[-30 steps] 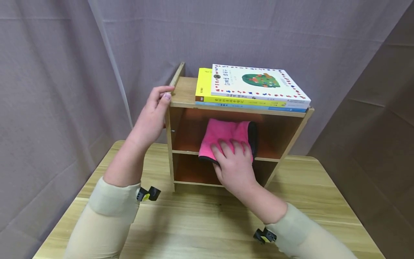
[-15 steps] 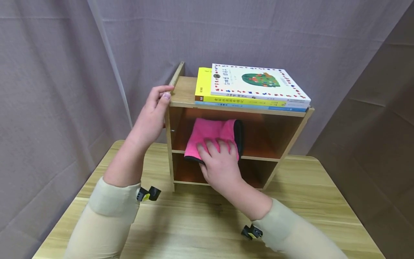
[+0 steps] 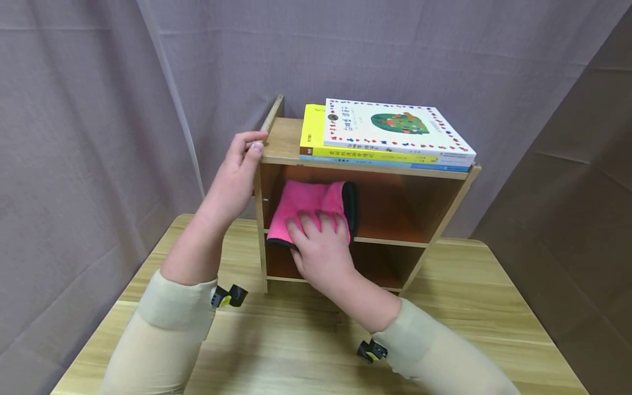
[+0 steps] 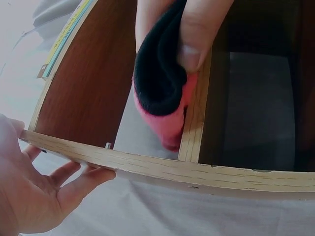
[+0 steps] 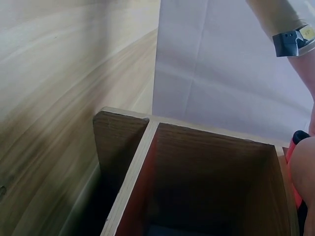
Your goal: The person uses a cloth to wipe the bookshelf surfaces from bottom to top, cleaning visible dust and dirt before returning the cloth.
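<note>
A small wooden shelf unit (image 3: 283, 137) stands on the table. My left hand (image 3: 232, 178) grips the upper left corner of its side panel; in the left wrist view the fingers (image 4: 81, 184) lie along the panel's outer face. My right hand (image 3: 323, 249) holds a folded pink cloth (image 3: 308, 197) with black edging at the left part of the middle board. The left wrist view shows the cloth (image 4: 160, 123) pinched between thumb and fingers, close to the board's edge (image 4: 194, 125). In the right wrist view only part of the right hand (image 5: 303, 169) shows.
Several books lie stacked on the unit's top, a white one (image 3: 395, 126) uppermost over a yellow one (image 3: 310, 129). The lower compartment (image 5: 206, 182) lies beneath the middle board. Grey curtains (image 3: 345, 49) hang behind the wooden table (image 3: 276, 351).
My right hand has slid left along the middle board with the pink cloth, nearing the left side panel. The left hand keeps its grip on the corner; the books are unmoved.
</note>
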`<state>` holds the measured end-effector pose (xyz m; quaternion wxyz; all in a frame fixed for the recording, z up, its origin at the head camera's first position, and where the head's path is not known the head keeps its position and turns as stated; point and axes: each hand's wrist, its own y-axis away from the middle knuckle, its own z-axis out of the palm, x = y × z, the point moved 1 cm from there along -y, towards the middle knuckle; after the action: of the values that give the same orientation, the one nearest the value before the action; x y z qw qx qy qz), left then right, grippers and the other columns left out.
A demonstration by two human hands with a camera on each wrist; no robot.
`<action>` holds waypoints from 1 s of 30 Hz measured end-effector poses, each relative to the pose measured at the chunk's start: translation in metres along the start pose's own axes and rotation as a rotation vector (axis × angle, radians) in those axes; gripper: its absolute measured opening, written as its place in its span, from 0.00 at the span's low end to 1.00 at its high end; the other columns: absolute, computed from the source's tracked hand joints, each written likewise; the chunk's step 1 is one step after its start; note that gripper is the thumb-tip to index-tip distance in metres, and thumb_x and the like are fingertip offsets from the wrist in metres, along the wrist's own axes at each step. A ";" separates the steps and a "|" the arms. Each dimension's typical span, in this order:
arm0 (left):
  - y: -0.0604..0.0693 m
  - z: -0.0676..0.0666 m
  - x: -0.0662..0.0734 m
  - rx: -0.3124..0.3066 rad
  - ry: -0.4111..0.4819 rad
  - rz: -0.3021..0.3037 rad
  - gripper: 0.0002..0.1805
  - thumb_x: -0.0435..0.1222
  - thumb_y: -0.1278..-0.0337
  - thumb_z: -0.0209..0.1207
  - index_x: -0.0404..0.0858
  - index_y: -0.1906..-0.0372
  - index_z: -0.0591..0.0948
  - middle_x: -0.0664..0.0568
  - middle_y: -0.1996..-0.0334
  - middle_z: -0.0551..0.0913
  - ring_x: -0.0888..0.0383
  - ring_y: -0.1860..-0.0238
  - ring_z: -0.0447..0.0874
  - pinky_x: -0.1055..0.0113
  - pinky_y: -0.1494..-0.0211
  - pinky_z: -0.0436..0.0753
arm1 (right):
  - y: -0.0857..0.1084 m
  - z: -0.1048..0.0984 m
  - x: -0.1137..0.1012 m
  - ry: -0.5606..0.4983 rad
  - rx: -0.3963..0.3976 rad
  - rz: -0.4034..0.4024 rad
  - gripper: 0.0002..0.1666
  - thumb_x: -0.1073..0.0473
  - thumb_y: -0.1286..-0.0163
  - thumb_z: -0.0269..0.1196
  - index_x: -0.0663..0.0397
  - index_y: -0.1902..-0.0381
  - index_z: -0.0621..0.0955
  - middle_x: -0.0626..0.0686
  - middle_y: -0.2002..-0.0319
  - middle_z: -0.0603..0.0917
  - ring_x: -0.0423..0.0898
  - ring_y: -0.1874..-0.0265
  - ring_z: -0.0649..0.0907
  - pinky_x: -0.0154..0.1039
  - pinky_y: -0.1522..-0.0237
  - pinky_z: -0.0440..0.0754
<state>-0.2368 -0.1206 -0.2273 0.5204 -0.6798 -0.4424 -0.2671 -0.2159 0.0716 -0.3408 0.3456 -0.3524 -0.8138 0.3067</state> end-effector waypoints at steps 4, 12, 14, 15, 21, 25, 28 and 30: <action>-0.001 0.001 0.000 0.012 -0.011 0.021 0.24 0.52 0.23 0.41 0.48 0.31 0.66 0.50 0.34 0.69 0.54 0.34 0.66 0.52 0.31 0.64 | -0.004 0.001 -0.005 -0.014 -0.004 0.002 0.26 0.53 0.40 0.64 0.48 0.43 0.77 0.52 0.46 0.77 0.58 0.50 0.76 0.61 0.49 0.71; 0.000 0.001 0.000 0.002 -0.006 0.015 0.24 0.53 0.23 0.41 0.49 0.31 0.66 0.50 0.34 0.68 0.52 0.34 0.66 0.50 0.32 0.66 | -0.012 0.005 -0.015 -0.007 0.005 -0.012 0.25 0.51 0.38 0.64 0.48 0.43 0.77 0.52 0.46 0.78 0.57 0.50 0.77 0.59 0.50 0.72; 0.001 0.001 0.000 0.000 0.002 0.008 0.24 0.53 0.23 0.41 0.49 0.31 0.66 0.50 0.34 0.68 0.52 0.35 0.67 0.49 0.34 0.68 | -0.013 0.005 -0.016 -0.008 -0.009 -0.012 0.25 0.51 0.38 0.64 0.47 0.42 0.77 0.52 0.46 0.78 0.57 0.50 0.76 0.59 0.49 0.72; 0.001 0.001 0.001 0.001 0.005 0.009 0.24 0.53 0.23 0.41 0.49 0.31 0.66 0.50 0.34 0.68 0.51 0.35 0.67 0.49 0.33 0.67 | -0.014 0.005 -0.016 -0.008 -0.019 -0.012 0.25 0.50 0.37 0.64 0.47 0.42 0.77 0.51 0.46 0.78 0.57 0.49 0.76 0.59 0.49 0.71; 0.001 -0.001 0.001 0.006 0.015 0.012 0.24 0.51 0.23 0.41 0.48 0.31 0.66 0.49 0.34 0.68 0.51 0.35 0.67 0.49 0.33 0.67 | -0.015 0.004 -0.016 -0.026 -0.039 -0.006 0.26 0.51 0.37 0.64 0.46 0.41 0.76 0.51 0.46 0.77 0.57 0.49 0.76 0.59 0.48 0.71; 0.000 0.001 0.002 -0.009 0.052 0.002 0.24 0.51 0.23 0.42 0.48 0.31 0.66 0.49 0.35 0.68 0.51 0.38 0.69 0.48 0.38 0.73 | -0.014 0.005 -0.015 -0.047 -0.009 0.011 0.25 0.53 0.38 0.64 0.47 0.42 0.77 0.51 0.46 0.77 0.57 0.49 0.77 0.59 0.48 0.71; 0.000 0.001 0.002 -0.016 0.070 -0.008 0.24 0.51 0.23 0.41 0.48 0.31 0.65 0.49 0.35 0.67 0.51 0.39 0.69 0.46 0.42 0.76 | -0.013 0.005 -0.014 -0.063 0.013 0.026 0.24 0.53 0.37 0.63 0.47 0.42 0.77 0.51 0.45 0.78 0.57 0.48 0.77 0.59 0.47 0.72; 0.001 0.000 0.001 -0.015 0.075 -0.016 0.24 0.52 0.23 0.41 0.48 0.31 0.65 0.49 0.34 0.67 0.50 0.39 0.70 0.45 0.45 0.78 | -0.012 0.005 -0.014 -0.068 0.025 0.035 0.24 0.53 0.36 0.63 0.47 0.42 0.77 0.50 0.45 0.79 0.57 0.48 0.78 0.59 0.47 0.72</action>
<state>-0.2356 -0.1200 -0.2270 0.5295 -0.6697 -0.4258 -0.2997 -0.2170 0.0520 -0.3396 0.3166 -0.3514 -0.8149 0.3350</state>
